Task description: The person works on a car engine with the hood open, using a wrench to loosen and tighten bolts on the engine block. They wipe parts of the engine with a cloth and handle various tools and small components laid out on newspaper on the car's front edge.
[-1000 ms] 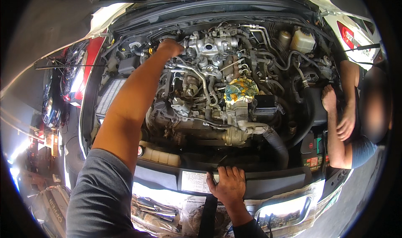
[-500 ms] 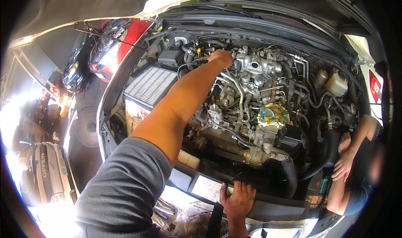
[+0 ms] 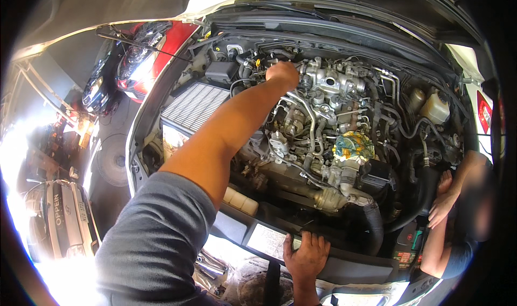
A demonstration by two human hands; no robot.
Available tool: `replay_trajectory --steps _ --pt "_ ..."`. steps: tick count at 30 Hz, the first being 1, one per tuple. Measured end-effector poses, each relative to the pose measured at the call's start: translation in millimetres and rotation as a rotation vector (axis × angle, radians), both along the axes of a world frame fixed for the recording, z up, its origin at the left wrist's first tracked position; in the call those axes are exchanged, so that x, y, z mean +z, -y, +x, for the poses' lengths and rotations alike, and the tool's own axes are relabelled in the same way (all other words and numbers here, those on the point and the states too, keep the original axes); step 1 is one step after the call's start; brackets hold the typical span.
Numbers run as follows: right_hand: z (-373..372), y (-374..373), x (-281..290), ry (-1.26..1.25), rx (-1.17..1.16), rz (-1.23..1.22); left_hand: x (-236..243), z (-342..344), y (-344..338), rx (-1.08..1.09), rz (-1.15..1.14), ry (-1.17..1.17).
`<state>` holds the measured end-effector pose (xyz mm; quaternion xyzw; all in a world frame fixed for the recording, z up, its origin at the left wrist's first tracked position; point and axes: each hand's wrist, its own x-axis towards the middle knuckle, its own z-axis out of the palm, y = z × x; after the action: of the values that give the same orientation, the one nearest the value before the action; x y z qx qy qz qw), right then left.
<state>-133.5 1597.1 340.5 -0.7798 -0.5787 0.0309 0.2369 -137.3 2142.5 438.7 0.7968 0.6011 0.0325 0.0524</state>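
My left arm stretches across an open engine bay. At the back of the engine (image 3: 293, 125), my left hand (image 3: 283, 74) is closed among hoses and metal fittings, beside the silvery intake housing (image 3: 329, 81); its fingertips and anything in them are hidden. My right hand (image 3: 307, 255) lies palm down on the dark front panel (image 3: 344, 265), fingers spread over its edge next to a white label (image 3: 265, 241). A patterned blue and yellow cloth (image 3: 353, 147) is bunched over a part at the engine's front right.
Left of the engine sits a box with a pale ribbed top (image 3: 195, 106). A whitish fluid reservoir (image 3: 435, 108) stands at the right. Another person's forearms (image 3: 444, 203) rest at the right edge, near a battery (image 3: 407, 244). Metal tools (image 3: 210, 265) lie at the front.
The view has shifted slightly. My left hand stays at the same spot at the back of the engine, its wrist turned a little. My right hand has not moved.
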Motion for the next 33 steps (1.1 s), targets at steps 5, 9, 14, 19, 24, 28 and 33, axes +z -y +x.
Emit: replay_trajectory --steps 5,9,14,19,24,28,33 --pt "2 0 4 0.017 0.012 -0.001 6 13 -9 0.105 -0.194 0.155" --pt "3 1 4 -0.028 0.012 -0.006 5 4 7 -0.188 0.234 -0.235" --pt "4 0 2 0.000 0.010 0.044 5 3 10 -0.343 0.398 -0.533" --pt "5 0 2 0.011 0.015 0.057 16 12 -20 0.079 -0.318 0.134" --pt "6 1 0 0.018 0.020 0.052 16 7 -1 -0.086 0.233 -0.273" --pt "5 0 -1 0.004 0.016 0.059 15 -1 12 -0.429 0.404 -0.604" --pt "5 1 3 -0.035 0.012 0.054 10 -6 -27 -0.181 -0.014 -0.184"
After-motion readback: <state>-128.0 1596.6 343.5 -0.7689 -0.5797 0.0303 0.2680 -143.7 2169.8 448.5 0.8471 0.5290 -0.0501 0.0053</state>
